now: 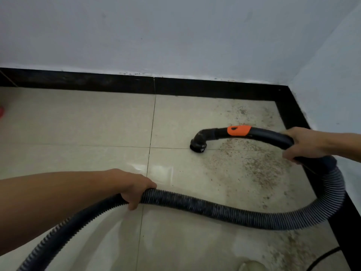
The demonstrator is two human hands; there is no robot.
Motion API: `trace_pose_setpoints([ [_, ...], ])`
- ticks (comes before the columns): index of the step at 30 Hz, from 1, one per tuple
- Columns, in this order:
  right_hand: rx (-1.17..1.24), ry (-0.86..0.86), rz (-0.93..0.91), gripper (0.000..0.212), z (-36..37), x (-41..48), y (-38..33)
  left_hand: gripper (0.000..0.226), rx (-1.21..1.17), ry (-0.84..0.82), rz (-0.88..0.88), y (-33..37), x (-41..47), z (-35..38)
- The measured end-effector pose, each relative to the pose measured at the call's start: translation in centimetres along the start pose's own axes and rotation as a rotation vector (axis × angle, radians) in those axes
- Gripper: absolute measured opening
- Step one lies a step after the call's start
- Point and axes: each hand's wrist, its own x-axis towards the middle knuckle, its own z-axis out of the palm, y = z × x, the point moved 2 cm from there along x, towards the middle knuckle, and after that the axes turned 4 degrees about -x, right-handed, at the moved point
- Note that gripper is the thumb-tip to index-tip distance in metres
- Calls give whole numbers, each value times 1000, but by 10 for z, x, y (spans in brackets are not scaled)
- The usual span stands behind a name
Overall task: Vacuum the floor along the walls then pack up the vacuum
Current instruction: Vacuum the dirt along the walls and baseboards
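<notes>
The person is stretching both bare arms out over the tiled floor (78, 124), close to the corner of the room. The right hand (304, 142) is reaching in from the right edge with the forearm lying nearly level; its fingers are wrapping fully round the rear end of the black curved handle tube (273, 136), back of the hand facing up. The tube is arching forward and to the left, passing through an orange collar (238, 130) and bending down into a round brush nozzle (199, 146), which is sitting flat on the tile at the edge of a patch of brown gritty dirt (254, 169). The left hand (134, 188) is crossing in from the lower left on a long straight forearm and is gripping the ribbed hose (214, 209) from above, thumb and fingers closing round it. From the right hand the hose is looping down along the right-hand side, trailing across the floor to the left hand, then curving away toward the bottom left corner.

There are some small pale marks showing on the nozzle, but they are too blurred to read as writing.

A black skirting (97, 80) is running along the foot of the white wall (175, 36), a thin black cable (324, 258) is lying at the bottom right, and a sliver of a red object (1, 112) is peeking in at the left edge
</notes>
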Motion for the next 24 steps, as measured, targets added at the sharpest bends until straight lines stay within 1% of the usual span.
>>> trace_pose_setpoints([
  [3, 33, -71, -43, 23, 11, -21, 15, 57, 21, 10, 48, 12, 4, 1],
  [5, 16, -80, -63, 27, 19, -30, 14, 59, 57, 6, 57, 18, 7, 0],
  [7, -78, -94, -96, 30, 26, -33, 6, 60, 94, -2, 58, 22, 10, 1],
  [9, -221, -102, -124, 30, 33, -31, -7, 62, 121, -23, 50, 22, 11, 3],
  [11, -271, -33, -102, 29, 31, -27, -15, 63, 138, -34, 37, 19, 11, 6],
  [14, -255, 77, -48, 31, 20, -24, -21, 65, 124, -26, 1, 8, 6, 7],
  [16, -311, 28, -109, 32, 25, -26, -29, 66, 116, -13, -16, 0, 2, 6],
  [19, -441, -125, -233, 28, 52, -28, -45, 65, 123, -35, -18, -2, 0, 11],
  [20, -448, -122, -244, 27, 54, -26, -47, 66, 130, -45, -19, -1, 1, 14],
  [22, -475, -20, -212, 28, 42, -19, -43, 69, 126, -40, -21, 1, 1, 15],
  [24, -476, 106, -97, 31, 21, -14, -29, 72, 81, 8, -19, 2, 0, 9],
])
